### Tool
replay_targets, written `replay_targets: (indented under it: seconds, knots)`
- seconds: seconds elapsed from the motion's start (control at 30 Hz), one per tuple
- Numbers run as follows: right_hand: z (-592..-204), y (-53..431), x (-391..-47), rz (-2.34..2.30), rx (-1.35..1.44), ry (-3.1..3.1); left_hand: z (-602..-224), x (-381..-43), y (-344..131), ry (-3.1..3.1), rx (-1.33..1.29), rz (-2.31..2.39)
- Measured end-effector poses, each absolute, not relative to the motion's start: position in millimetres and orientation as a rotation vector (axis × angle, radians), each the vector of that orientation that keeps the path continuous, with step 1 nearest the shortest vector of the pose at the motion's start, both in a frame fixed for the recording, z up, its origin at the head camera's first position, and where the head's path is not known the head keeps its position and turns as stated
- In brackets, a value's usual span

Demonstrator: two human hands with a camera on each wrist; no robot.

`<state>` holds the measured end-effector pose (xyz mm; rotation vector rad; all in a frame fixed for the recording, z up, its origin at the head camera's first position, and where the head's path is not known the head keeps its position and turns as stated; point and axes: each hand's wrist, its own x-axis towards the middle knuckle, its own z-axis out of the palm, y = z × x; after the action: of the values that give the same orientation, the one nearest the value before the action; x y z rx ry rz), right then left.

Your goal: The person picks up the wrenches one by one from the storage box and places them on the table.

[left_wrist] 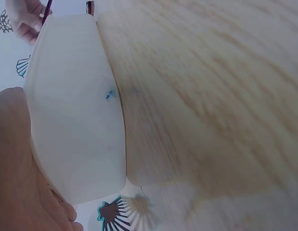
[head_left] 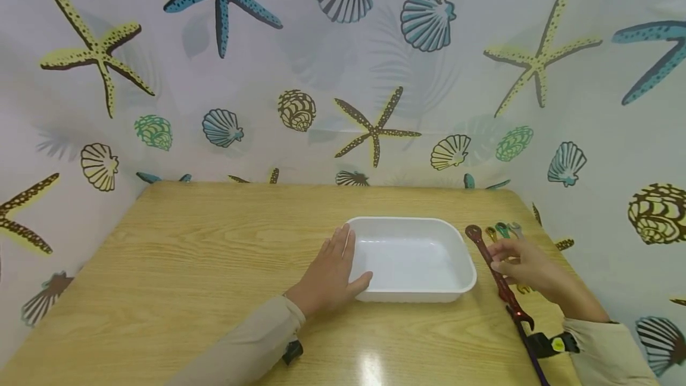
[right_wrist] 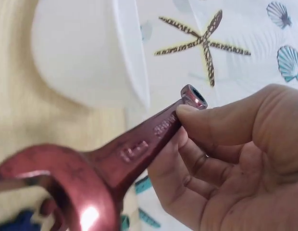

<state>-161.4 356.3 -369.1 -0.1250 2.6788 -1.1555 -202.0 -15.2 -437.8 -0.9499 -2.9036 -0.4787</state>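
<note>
A white rectangular tray with rounded corners sits on the table. My left hand lies along its left end with the fingers straight, touching the rim. In the left wrist view the side wall of the tray fills the space beside that palm. To the right of the tray, my right hand pinches a red combination wrench by its shank, between thumb and fingers. Close up in the right wrist view, the open end of the wrench points toward the camera and its ring end is at the fingertips.
Beyond the right hand lie a gold wrench, a green wrench and a silver wrench. A dark purple wrench is near the right wrist. Behind the wooden table hangs a sheet printed with shells and starfish.
</note>
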Motion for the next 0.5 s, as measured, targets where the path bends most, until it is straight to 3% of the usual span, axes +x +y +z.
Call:
replay_targets:
  seconds: [0.33, 0.5]
  knots:
    - [-391, 407, -132, -1.167, 0.112, 2.509, -438, -201, -14, -2.901, -0.954, -0.482]
    - [-404, 427, -120, -1.208, 0.095, 2.409, -438, -202, -13, -2.900, -0.950, -0.489]
